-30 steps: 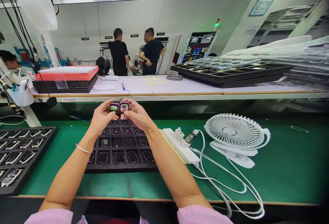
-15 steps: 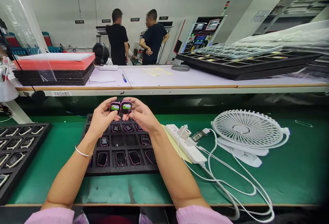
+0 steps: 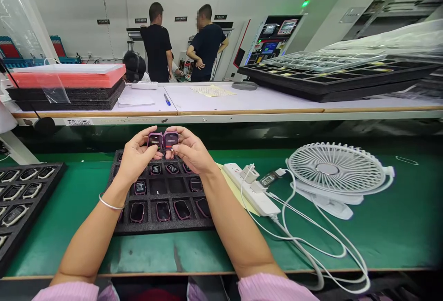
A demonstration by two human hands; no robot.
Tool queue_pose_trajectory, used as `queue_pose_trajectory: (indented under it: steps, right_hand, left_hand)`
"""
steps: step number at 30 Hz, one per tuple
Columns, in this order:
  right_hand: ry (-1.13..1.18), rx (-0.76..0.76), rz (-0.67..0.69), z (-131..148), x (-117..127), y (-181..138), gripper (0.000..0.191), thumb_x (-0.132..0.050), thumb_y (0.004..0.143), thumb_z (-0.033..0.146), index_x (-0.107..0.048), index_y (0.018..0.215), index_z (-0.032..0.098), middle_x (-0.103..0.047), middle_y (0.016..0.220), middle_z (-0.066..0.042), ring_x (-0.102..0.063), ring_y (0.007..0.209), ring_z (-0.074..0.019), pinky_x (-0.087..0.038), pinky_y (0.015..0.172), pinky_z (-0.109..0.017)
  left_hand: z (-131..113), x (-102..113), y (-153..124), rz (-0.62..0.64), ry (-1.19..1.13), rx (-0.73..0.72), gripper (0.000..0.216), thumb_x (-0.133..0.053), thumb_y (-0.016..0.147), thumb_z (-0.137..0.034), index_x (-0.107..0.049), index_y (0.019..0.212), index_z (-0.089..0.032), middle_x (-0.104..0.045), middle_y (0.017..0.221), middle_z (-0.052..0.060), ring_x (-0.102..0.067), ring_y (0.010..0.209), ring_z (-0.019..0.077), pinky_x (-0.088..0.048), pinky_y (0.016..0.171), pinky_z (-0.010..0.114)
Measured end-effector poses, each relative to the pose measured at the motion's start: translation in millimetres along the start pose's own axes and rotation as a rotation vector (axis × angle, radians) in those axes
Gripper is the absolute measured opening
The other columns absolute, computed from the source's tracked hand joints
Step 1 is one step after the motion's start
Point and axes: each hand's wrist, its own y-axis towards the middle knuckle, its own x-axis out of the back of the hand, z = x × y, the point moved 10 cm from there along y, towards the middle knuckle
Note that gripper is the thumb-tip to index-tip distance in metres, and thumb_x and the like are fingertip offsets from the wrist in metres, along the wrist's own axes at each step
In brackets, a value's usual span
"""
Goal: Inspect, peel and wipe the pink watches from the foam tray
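The left hand [image 3: 135, 160] pinches a pink watch [image 3: 155, 139] between thumb and fingertips, and the right hand [image 3: 192, 151] pinches a second watch [image 3: 170, 138] the same way. The two strapless bodies are held side by side, edges touching, faces turned up toward the eyes. Whether the screens are lit is hard to tell.

The step in hand looks like a paired look at both faces. Directly under the grip lies a black foam tray [image 3: 162, 228] with more watches in its pockets. Two empty pockets [image 3: 167, 185] sit just below the wrists, in the middle row. Setting either piece down would call for a short drop toward the body, each hand keeping its own watch apart from the other.

A thin bracelet [image 3: 109, 204] circles the left wrist. To the right of the grip lie a white power strip [image 3: 251, 191] with cables and a small white fan [image 3: 336, 170]. To the left is another tray [image 3: 51, 182] of watches.
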Motion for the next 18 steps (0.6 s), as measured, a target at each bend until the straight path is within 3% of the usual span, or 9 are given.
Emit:
queue_pose_trajectory:
  steps: [7,15,18]
  right_hand:
    - [-0.039,0.025,-0.064,-1,4,1,0.038,-0.077,0.083,0.039,-0.058,0.111,0.023,-0.063,0.084,0.002,-0.061,0.058,-0.0133,-0.048,0.055,-0.027]
    - [-0.036,0.016,-0.047,0,1,2,0.042,-0.073,0.076,0.025,-0.057,0.114,0.024,-0.065,0.089,0.001,-0.063,0.064,-0.0138,-0.051,0.062,-0.028]
    - [-0.049,0.014,-0.044,10,-3,-1,0.040,-0.071,0.077,0.025,-0.056,0.115,0.024,-0.066,0.093,0.000,-0.064,0.064,-0.0134,-0.053,0.063,-0.028]
  left_hand:
    - [4,1,1,-0.030,-0.002,0.037,0.056,-0.073,0.074,-0.028,-0.063,0.127,-0.013,-0.070,0.092,0.003,-0.070,0.058,0.0113,-0.063,0.058,0.022]
    - [5,-1,2,-0.013,-0.014,0.054,0.059,-0.069,0.073,-0.024,-0.060,0.131,-0.015,-0.070,0.101,0.004,-0.072,0.063,0.0119,-0.065,0.066,0.025]
    - [-5,1,-1,-0.017,0.009,0.038,0.056,-0.068,0.074,-0.023,-0.060,0.129,-0.015,-0.070,0.101,0.004,-0.072,0.063,0.0122,-0.065,0.066,0.026]
